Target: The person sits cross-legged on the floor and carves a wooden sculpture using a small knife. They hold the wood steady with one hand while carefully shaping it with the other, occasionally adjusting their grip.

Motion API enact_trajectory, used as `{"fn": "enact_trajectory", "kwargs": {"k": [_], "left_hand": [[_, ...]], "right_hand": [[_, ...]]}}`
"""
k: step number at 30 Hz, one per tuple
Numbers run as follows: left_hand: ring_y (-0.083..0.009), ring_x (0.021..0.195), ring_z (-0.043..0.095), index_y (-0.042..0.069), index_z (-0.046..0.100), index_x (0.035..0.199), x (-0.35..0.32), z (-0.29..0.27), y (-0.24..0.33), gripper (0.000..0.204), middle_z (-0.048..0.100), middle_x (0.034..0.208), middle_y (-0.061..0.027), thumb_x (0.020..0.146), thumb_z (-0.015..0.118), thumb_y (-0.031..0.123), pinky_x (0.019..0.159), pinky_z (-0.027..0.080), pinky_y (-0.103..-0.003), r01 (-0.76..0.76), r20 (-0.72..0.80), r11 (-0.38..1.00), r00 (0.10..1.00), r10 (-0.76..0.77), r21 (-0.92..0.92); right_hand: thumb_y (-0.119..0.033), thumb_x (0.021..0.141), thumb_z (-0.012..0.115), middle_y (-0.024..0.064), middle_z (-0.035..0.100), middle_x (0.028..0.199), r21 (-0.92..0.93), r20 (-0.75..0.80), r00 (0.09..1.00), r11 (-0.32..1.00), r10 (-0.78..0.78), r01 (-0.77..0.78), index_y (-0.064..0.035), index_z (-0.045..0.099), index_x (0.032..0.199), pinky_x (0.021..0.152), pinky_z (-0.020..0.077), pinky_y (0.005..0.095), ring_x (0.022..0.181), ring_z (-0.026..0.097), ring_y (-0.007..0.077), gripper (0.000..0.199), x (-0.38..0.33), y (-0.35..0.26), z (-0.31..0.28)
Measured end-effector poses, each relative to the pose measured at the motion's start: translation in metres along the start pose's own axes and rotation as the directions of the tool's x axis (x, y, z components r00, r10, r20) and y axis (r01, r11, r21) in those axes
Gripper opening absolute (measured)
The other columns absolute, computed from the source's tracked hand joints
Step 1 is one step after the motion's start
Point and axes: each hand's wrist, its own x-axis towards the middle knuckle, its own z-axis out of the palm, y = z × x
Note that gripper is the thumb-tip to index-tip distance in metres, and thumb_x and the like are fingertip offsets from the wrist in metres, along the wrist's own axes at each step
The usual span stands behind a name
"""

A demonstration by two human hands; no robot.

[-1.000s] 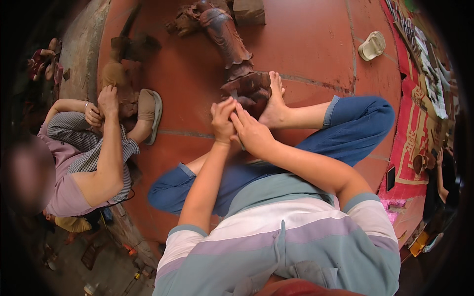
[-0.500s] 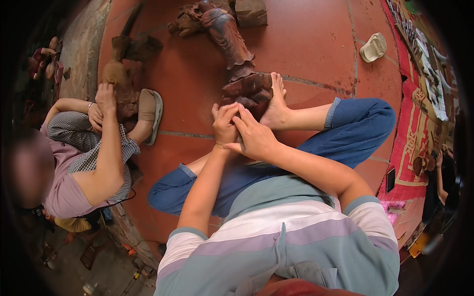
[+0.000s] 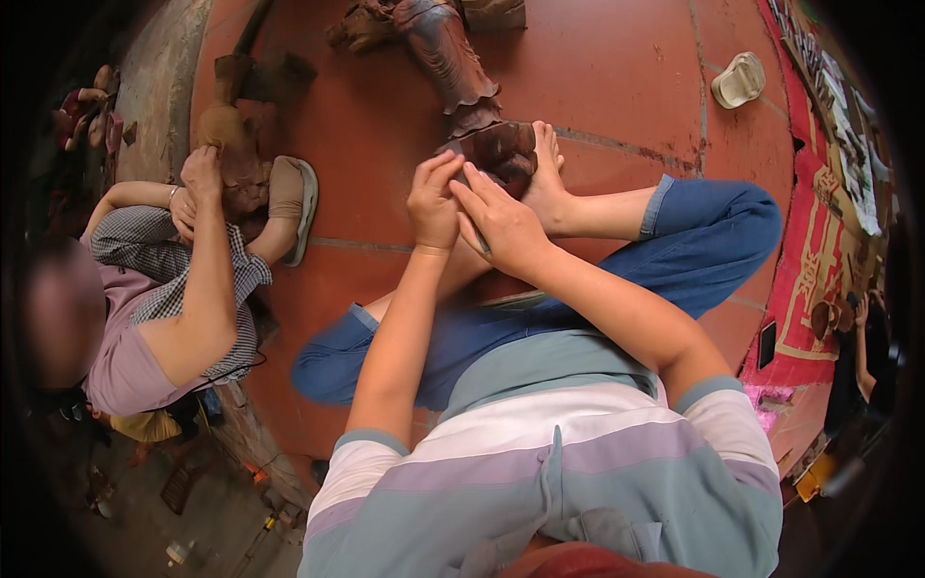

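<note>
A carved dark reddish-brown wooden statue (image 3: 446, 63) lies on the tiled floor, its rough base (image 3: 501, 151) toward me. Both my hands are together over the near side of that base. My left hand (image 3: 436, 200) has its fingers bent and pressed together, the tips at the base's near left edge. Beside it, my right hand (image 3: 506, 220) points its closed fingers toward the left fingertips. A thin dark grey-green edge shows under the right palm by the thumb; its kind is unclear. What the fingertips hold, if anything, is hidden. My bare foot (image 3: 547, 193) rests against the base's right side.
At left a co-worker's hand (image 3: 201, 173) touches another wooden carving (image 3: 244, 183). Wood blocks (image 3: 494, 13) lie beyond the statue. A pale sandal (image 3: 739, 81), a red patterned mat (image 3: 807, 289) with tools along it, and a dark phone-like slab (image 3: 767, 345) are at right.
My hands have shifted slightly up and apart at the palms, over the base's near edge. More of the dark edge under the right palm shows. The view has tilted a little.
</note>
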Motion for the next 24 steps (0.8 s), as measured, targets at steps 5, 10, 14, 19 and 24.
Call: {"fn": "enact_trajectory", "kwargs": {"k": [5, 10, 14, 19, 24], "left_hand": [[-0.0214, 0.097, 0.065, 0.013, 0.070, 0.103, -0.047, 0.001, -0.035, 0.029, 0.069, 0.103, -0.0032, 0.075, 0.069, 0.008, 0.103, 0.033, -0.053, -0.308, 0.148, 0.908, 0.950, 0.276, 0.285], [-0.0232, 0.098, 0.064, 0.014, 0.070, 0.103, -0.011, 0.004, 0.006, 0.030, 0.067, 0.109, -0.0042, 0.076, 0.066, 0.004, 0.099, 0.035, -0.055, 0.054, 0.011, 0.997, 0.998, -0.054, -0.058], [-0.0250, 0.102, 0.063, 0.012, 0.073, 0.098, -0.039, 0.002, -0.016, 0.025, 0.068, 0.107, -0.0065, 0.075, 0.068, 0.003, 0.095, 0.045, -0.035, -0.280, 0.160, 0.899, 0.958, 0.239, 0.336], [-0.0270, 0.097, 0.065, 0.009, 0.072, 0.098, -0.017, -0.003, -0.010, 0.027, 0.067, 0.107, -0.0097, 0.073, 0.069, 0.001, 0.086, 0.052, -0.035, -0.255, 0.185, 0.934, 0.959, 0.212, 0.251], [-0.0246, 0.101, 0.063, 0.013, 0.073, 0.102, -0.034, 0.004, -0.023, 0.029, 0.067, 0.109, -0.0052, 0.074, 0.070, 0.006, 0.100, 0.041, -0.044, -0.284, 0.175, 0.880, 0.957, 0.233, 0.381]], "right_hand": [[-0.014, 0.084, 0.060, 0.0265, 0.049, 0.133, -0.003, 0.174, 0.982, 0.998, 0.067, -0.068, 0.0005, 0.053, 0.125, 0.094, 0.0485, 0.0386, 0.115, 0.056, 0.0361, 0.043, -0.042, -0.002, 0.000], [-0.016, 0.086, 0.060, 0.0266, 0.048, 0.133, 0.009, 0.017, 1.000, 1.000, 0.024, -0.024, -0.0003, 0.051, 0.127, 0.095, 0.0475, 0.0396, 0.116, 0.055, 0.0380, 0.045, -0.010, -0.001, -0.009], [-0.015, 0.086, 0.060, 0.0262, 0.046, 0.136, 0.053, 0.136, 0.989, 0.996, 0.062, -0.070, -0.0001, 0.051, 0.127, 0.089, 0.0509, 0.0388, 0.116, 0.056, 0.0358, 0.045, -0.046, 0.004, -0.004], [-0.015, 0.087, 0.061, 0.0264, 0.044, 0.137, 0.039, 0.107, 0.991, 0.995, 0.083, -0.088, -0.0014, 0.049, 0.130, 0.090, 0.0504, 0.0380, 0.117, 0.055, 0.0343, 0.047, -0.027, 0.005, -0.011], [-0.017, 0.088, 0.061, 0.0248, 0.043, 0.140, 0.070, 0.136, 0.988, 0.994, 0.073, -0.084, -0.0005, 0.047, 0.132, 0.089, 0.0507, 0.0367, 0.119, 0.054, 0.0348, 0.049, -0.047, 0.012, 0.001]]}}
